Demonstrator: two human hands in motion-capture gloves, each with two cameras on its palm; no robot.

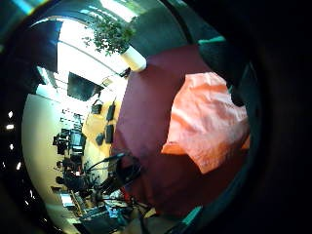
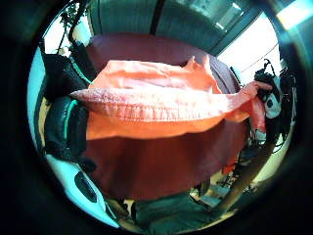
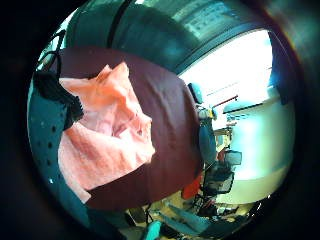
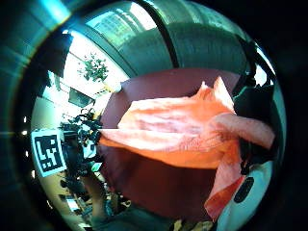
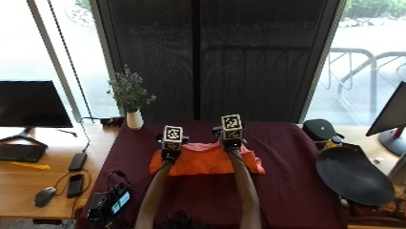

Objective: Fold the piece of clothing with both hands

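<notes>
An orange garment (image 5: 206,164) lies on the dark red tablecloth (image 5: 285,157), its far edge raised. My left hand (image 5: 170,151) pinches that edge at the left and my right hand (image 5: 232,143) pinches it at the right. In the left thumb side palm view the stitched hem (image 2: 161,105) runs taut from my left fingers (image 2: 63,98) across to the other hand (image 2: 266,95). In the right thumb side palm view the garment (image 4: 178,130) stretches away from my right fingers (image 4: 252,120), with a corner hanging down. The rest of the cloth (image 1: 207,119) (image 3: 105,135) lies rumpled on the table below.
A white vase with a plant (image 5: 133,119) stands at the table's far left corner. A black round object (image 5: 352,176) lies at the right, and a small device with cables (image 5: 111,200) sits at the near left corner. A wooden desk (image 5: 38,157) adjoins on the left.
</notes>
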